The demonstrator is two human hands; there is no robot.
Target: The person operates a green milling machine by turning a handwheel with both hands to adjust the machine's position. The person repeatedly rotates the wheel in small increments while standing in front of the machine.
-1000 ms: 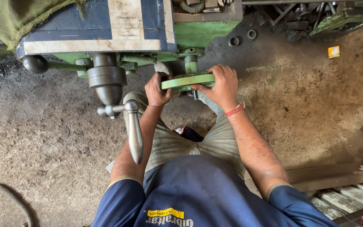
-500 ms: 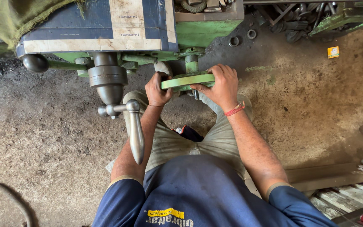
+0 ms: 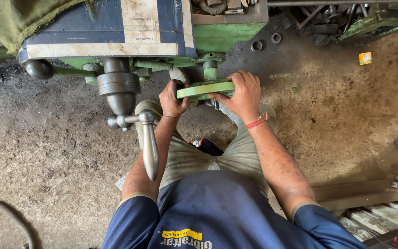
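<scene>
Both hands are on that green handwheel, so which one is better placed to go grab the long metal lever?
Left. The left hand grips the green handwheel at the end nearest the metal lever; the right hand sits on the far side.

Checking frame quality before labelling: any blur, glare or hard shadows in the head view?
Head view: sharp, even daylight; both hands on the green handwheel crisp; soft sheen on the steel lever; shadow under the machine; mild bending at the edges.

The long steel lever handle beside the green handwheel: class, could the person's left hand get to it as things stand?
Probably yes. The left hand grips the green handwheel, and the steel lever handle hangs just beside that forearm with nothing between them.
</scene>
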